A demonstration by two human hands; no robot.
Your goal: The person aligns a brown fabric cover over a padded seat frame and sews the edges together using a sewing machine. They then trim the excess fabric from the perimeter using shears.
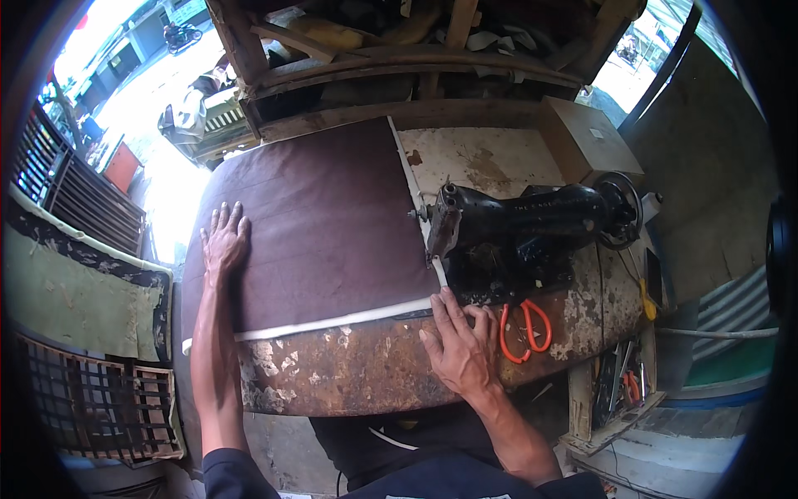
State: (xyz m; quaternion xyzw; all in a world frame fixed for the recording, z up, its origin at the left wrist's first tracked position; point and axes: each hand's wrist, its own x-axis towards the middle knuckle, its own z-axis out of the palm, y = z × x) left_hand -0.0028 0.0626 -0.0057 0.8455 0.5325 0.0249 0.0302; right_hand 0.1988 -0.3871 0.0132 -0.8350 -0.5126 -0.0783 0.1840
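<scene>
A large dark brown sheet, leather-like, (pixel 316 216) with a white layer showing along its edges lies on the worktable. My left hand (pixel 225 239) rests flat on its left part, fingers spread. At the near right corner, my right hand (pixel 464 343) is open, its outstretched fingertips touching the white edge (pixel 440 273) just below the needle end of a black sewing machine (pixel 524 220). The sheet's right edge runs up to the machine's head. Orange-handled scissors (pixel 525 331) lie right beside my right hand, their blades partly hidden by the machine.
The worktable (pixel 332 374) has a worn, peeling surface. A cardboard box (pixel 590 141) stands behind the machine, below a wooden shelf (pixel 416 62). Tools fill a wooden holder (pixel 619 382) at the right. Webbed frames (pixel 100 399) stand at the left.
</scene>
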